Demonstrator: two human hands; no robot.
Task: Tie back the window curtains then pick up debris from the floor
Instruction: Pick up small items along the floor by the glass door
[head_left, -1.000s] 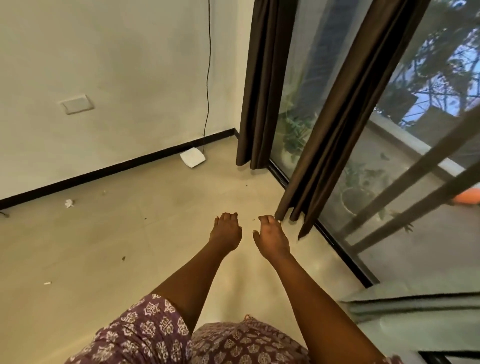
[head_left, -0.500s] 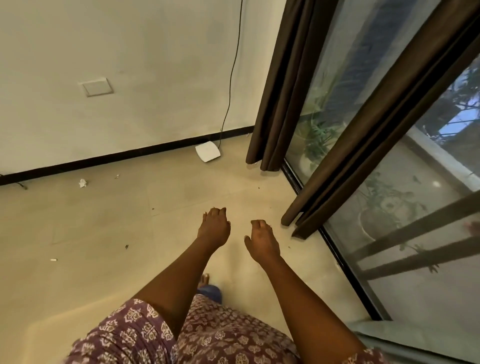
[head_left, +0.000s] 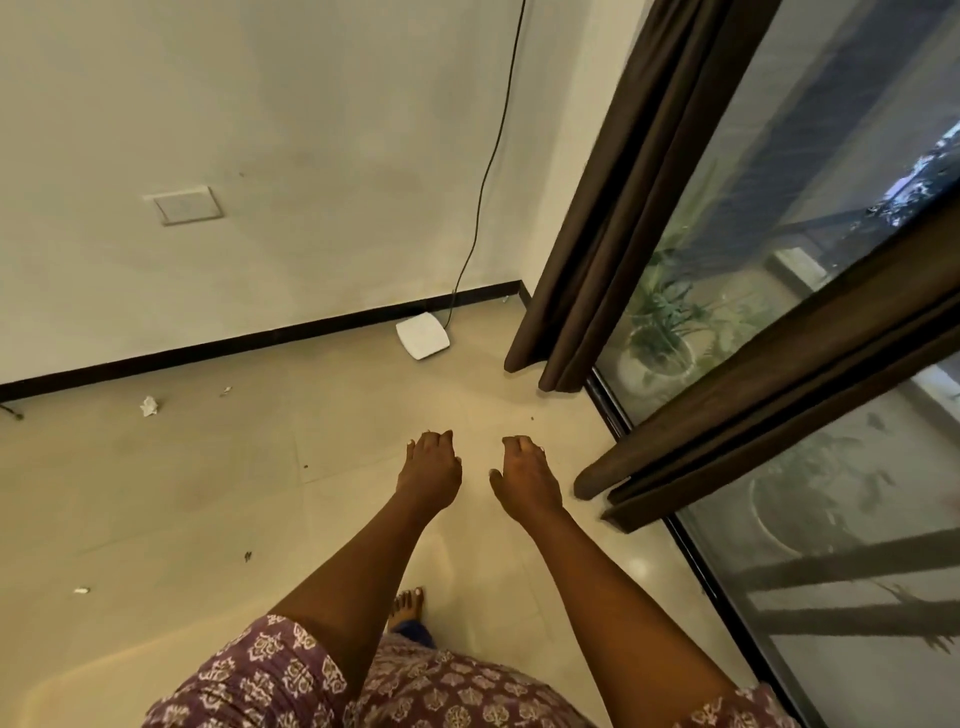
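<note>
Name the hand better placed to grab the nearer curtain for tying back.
Right. The right hand hangs open beside the nearer curtain, whose bunched lower end lies just to its right. The left hand, also open and empty, is farther from it.

A white flat device (head_left: 422, 335) lies on the tiled floor (head_left: 156, 493) near the corner — a black cable (head_left: 485, 171) runs down the wall (head_left: 311, 130) to it. A wall plate (head_left: 184, 204) sits further left.

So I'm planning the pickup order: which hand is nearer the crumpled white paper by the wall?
Left. The left hand is nearer the crumpled white paper, which lies far to its left; the right hand sits farther right.
</note>
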